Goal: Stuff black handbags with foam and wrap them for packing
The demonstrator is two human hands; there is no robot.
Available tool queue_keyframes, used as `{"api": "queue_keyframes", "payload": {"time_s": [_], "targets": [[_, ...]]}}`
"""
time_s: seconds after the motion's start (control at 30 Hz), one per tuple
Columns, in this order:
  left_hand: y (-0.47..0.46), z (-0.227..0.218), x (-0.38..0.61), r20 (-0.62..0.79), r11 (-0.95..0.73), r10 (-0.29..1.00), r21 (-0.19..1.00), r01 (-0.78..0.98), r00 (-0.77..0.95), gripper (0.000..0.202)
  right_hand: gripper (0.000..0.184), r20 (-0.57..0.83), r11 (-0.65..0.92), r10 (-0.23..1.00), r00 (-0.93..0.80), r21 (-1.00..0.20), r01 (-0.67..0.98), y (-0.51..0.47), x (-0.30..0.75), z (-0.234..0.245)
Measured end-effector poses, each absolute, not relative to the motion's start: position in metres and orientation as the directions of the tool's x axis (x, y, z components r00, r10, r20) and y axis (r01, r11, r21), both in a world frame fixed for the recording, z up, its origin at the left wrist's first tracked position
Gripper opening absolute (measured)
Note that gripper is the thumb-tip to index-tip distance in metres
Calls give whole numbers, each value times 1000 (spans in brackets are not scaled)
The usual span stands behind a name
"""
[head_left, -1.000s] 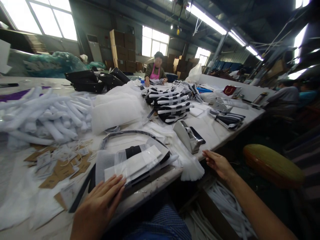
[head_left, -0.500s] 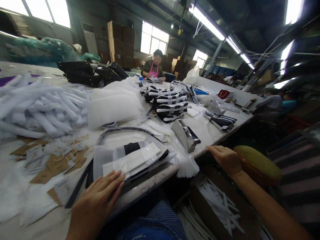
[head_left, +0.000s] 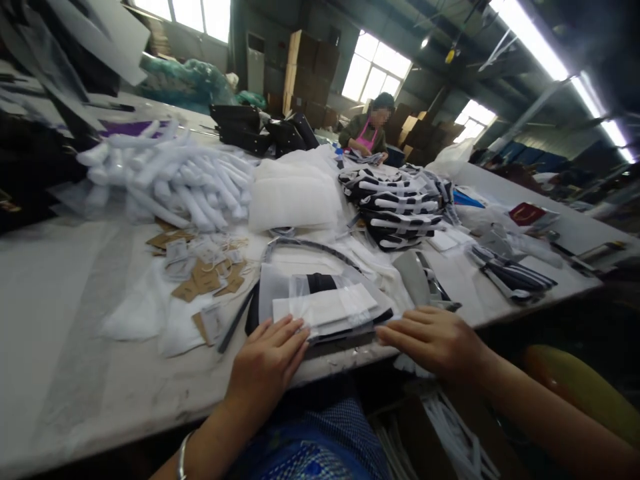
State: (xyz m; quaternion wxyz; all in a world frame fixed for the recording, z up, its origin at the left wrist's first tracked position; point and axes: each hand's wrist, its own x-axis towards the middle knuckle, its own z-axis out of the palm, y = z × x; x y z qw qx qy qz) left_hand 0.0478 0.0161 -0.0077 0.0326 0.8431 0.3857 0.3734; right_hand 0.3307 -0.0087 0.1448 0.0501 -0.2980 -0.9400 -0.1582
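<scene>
Loose left fingers [head_left: 285, 330] touch packaging [head_left: 325, 308], right fingers [head_left: 413, 328] curl, grip unclear, at a cluttered table [head_left: 30, 353] facing windows [head_left: 365, 53].

One left hand [head_left: 270, 353] and one right hand [head_left: 435, 340] make two. There is one wrapped bag [head_left: 325, 308], with one curved strap [head_left: 316, 244], and one grey tape dispenser [head_left: 413, 275] by the right hand. White rolls [head_left: 173, 175] number well over a dozen. The brown tags [head_left: 205, 277] overlap, so perhaps more than five. I count one bracelet [head_left: 183, 459], one red item [head_left: 526, 213], one stool seat [head_left: 585, 383], one person in a pink apron [head_left: 369, 137] and three windows [head_left: 376, 67].
</scene>
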Motion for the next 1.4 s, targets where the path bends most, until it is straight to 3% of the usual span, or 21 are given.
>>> {"api": "queue_keyframes", "payload": {"time_s": [0.07, 0.17, 0.33, 0.57, 0.8, 1.03, 1.13, 1.23, 1.4], "targets": [[16, -7, 49, 604, -690, 691, 387, 612, 397, 25, 12, 139, 810, 512, -848, 250, 530, 12, 307, 137], [15, -7, 50, 604, -680, 705, 425, 598, 372, 24, 25, 31, 850, 479, -877, 231, 473, 43, 280, 126], [14, -7, 50, 613, -680, 706, 444, 584, 355, 22, 33, -241, 888, 460, -855, 154, 434, 97, 245, 113], [14, -9, 51, 609, -672, 709, 432, 602, 355, 23, 19, -557, 918, 387, -735, 156, 365, 143, 202, 106], [13, -14, 57, 649, -703, 654, 333, 628, 388, 24, 13, -652, 920, 382, -656, 196, 340, 157, 173, 98], [11, -24, 62, 680, -714, 657, 423, 558, 325, 25, 43, -736, 867, 425, -527, 164, 471, 186, 160, 85], [12, -22, 61, 670, -713, 656, 399, 576, 348, 27, 51, -717, 774, 515, -470, 153, 614, 207, 165, 78], [13, -19, 59, 668, -715, 652, 383, 585, 359, 28, 50, -657, 633, 615, -437, 80, 770, 231, 176, 72], [13, -14, 56, 646, -705, 670, 397, 588, 367, 25, 44, -579, 513, 669, -467, -95, 853, 247, 210, 76]]}}
